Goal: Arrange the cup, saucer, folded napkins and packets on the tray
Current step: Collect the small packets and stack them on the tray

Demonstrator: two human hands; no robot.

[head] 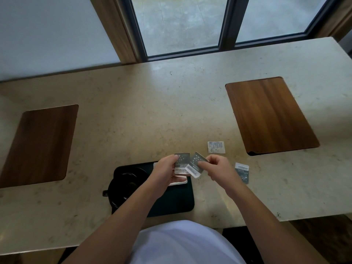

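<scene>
A black tray (177, 201) lies at the counter's near edge. On its left part a black cup (125, 184) stands on a black saucer (116, 202). A white folded napkin (179, 181) lies on the tray's far right, partly under my left hand. My left hand (166, 166) pinches one grey packet (182, 162) above the napkin. My right hand (215, 166) pinches a second grey packet (196, 164) beside it. A third grey packet (242, 172) and a white packet (216, 147) lie on the counter to the right.
The beige stone counter (152, 111) has two inset wooden boards, one at the left (38, 145) and one at the far right (270, 115). A window with dark frames (226, 25) runs behind the counter. My white top fills the bottom of the view.
</scene>
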